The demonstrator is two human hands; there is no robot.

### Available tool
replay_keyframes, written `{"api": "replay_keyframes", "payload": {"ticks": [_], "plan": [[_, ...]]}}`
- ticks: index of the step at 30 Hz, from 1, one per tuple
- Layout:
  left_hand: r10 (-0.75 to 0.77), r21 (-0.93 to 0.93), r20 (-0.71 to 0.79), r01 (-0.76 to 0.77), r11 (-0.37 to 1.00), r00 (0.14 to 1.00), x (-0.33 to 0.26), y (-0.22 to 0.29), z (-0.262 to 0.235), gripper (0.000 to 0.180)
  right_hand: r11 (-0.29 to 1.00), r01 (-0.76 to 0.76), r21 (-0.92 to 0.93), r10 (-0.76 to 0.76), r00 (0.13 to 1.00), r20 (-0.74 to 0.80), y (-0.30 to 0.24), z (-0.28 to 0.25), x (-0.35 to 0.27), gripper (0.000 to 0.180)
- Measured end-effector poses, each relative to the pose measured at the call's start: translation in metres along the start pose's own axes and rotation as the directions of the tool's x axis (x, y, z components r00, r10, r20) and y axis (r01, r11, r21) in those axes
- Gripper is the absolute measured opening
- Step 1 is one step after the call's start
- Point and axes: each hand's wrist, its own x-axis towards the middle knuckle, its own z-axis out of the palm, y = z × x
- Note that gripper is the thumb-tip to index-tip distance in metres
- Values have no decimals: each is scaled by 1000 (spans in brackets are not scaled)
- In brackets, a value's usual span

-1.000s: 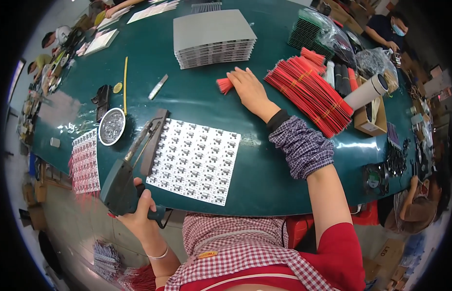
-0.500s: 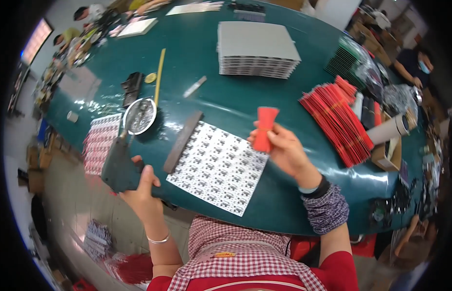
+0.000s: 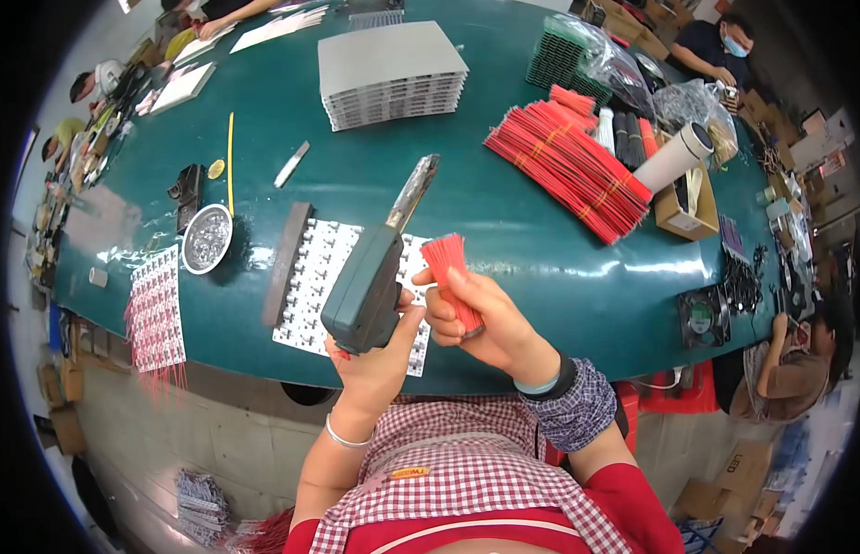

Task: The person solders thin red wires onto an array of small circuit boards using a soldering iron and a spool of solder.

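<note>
My left hand (image 3: 375, 365) is closed round the handle of a dark green soldering gun (image 3: 363, 288), whose metal barrel points away and to the right. My right hand (image 3: 490, 319) grips a small bundle of red wires (image 3: 447, 263) just right of the gun, its ends fanned out at the top. Beneath both lies a white sheet of small circuit boards (image 3: 305, 277), partly hidden by the gun and my left hand. A dark bar (image 3: 287, 266) rests along the sheet's left edge.
Left stand a white bowl (image 3: 188, 262) with shiny silvery contents and a board sheet with red wires (image 3: 157, 309). A stack of board sheets (image 3: 393, 63) stands at the back. Right lie a large red wire pile (image 3: 569, 171) and a pale cylinder (image 3: 672, 159). Other people sit around the table.
The soldering gun in my left hand has moved right, away from the bowl, to over the board sheet. My right hand has tilted the red wires beside it. The view has shifted too.
</note>
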Motion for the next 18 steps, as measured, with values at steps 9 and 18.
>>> {"api": "replay_keyframes", "payload": {"ticks": [9,18], "plan": [[116,-1,202,-119,993,972,-15,2,10,31,979,42,202,-57,996,73,16,0,-27,56],[73,126,218,-102,987,973,-23,-22,-2,39,993,79,-91,-86,993,-86,33,5,-37,31]]}}
